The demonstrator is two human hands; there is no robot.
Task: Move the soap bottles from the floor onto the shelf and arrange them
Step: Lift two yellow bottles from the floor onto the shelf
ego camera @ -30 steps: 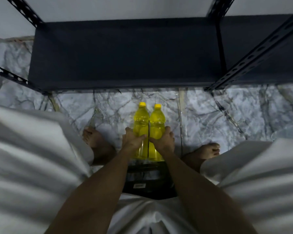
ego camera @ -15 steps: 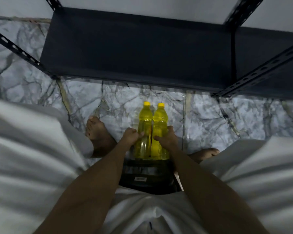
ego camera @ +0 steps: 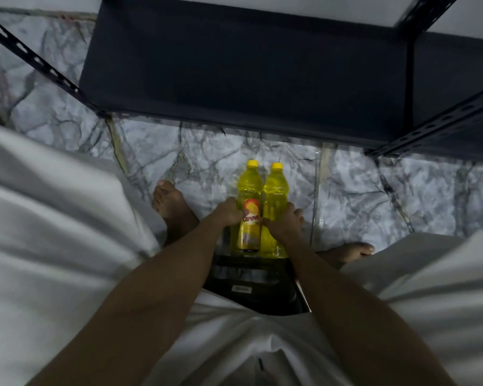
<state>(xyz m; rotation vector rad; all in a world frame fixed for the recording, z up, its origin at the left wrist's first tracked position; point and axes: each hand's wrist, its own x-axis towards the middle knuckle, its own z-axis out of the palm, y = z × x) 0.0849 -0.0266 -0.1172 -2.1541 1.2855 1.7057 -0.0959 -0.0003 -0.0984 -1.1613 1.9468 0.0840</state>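
Head view: two yellow bottles, left bottle (ego camera: 249, 207) and right bottle (ego camera: 275, 210), touch side by side above the marble floor (ego camera: 207, 162), in front of the dark shelf (ego camera: 234, 65). The left hand (ego camera: 229, 214) curls round one, the right hand (ego camera: 286, 222) round the other. One-handed grips on slick plastic could slip, or the pair could knock together during the lift. Long axes run toward the shelf, caps pointing away from the person.

Grey-veined marble floor (ego camera: 212, 162) fills mid-frame; a dark bag (ego camera: 251, 285) sits lower centre, between white-clothed knees (ego camera: 53, 218), two bare feet (ego camera: 169, 201) beside it.
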